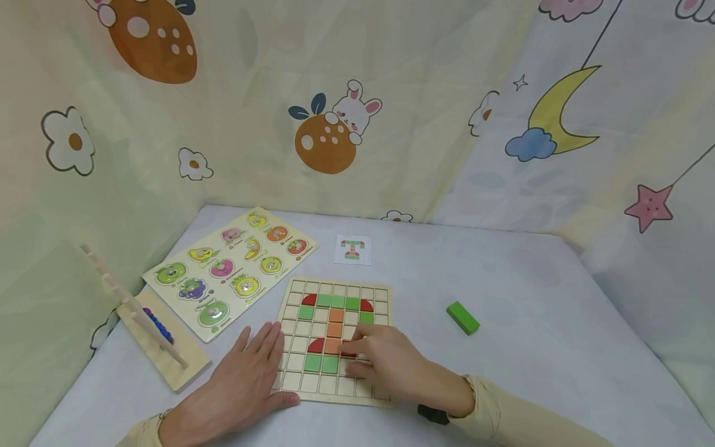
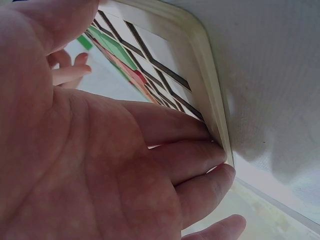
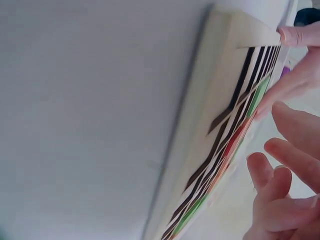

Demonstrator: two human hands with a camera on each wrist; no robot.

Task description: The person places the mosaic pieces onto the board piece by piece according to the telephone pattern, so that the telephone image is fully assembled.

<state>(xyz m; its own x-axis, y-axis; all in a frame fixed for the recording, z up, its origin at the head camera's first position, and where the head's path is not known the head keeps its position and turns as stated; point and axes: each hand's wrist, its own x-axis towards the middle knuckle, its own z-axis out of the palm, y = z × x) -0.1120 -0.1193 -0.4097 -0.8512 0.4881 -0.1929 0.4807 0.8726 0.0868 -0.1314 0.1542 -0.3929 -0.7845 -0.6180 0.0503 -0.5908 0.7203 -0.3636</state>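
Note:
A wooden grid board [image 1: 298, 379] lies at the middle of the table. On it, green squares [image 1: 337, 302], red rounded pieces [image 1: 315, 345] and orange squares [image 1: 335, 329] make a pattern. My left hand [image 1: 246, 379] rests at the board's left edge; in the left wrist view its straight fingers [image 2: 195, 155] touch the side. My right hand [image 1: 391, 360] is over the board's right half, its fingertips right by the lower red piece at the right, partly covering it. In the right wrist view, its fingers [image 3: 287, 215] are bent and spread, with no piece showing between them.
A small card [image 1: 352, 249] printed with a similar pattern lies behind the board. To the right is a green block [image 1: 462, 318]. At the left are a fruit puzzle board [image 1: 195, 267] and a wooden stand [image 1: 192, 367] with blue beads. Something dark [image 1: 433, 415] sits by the right forearm.

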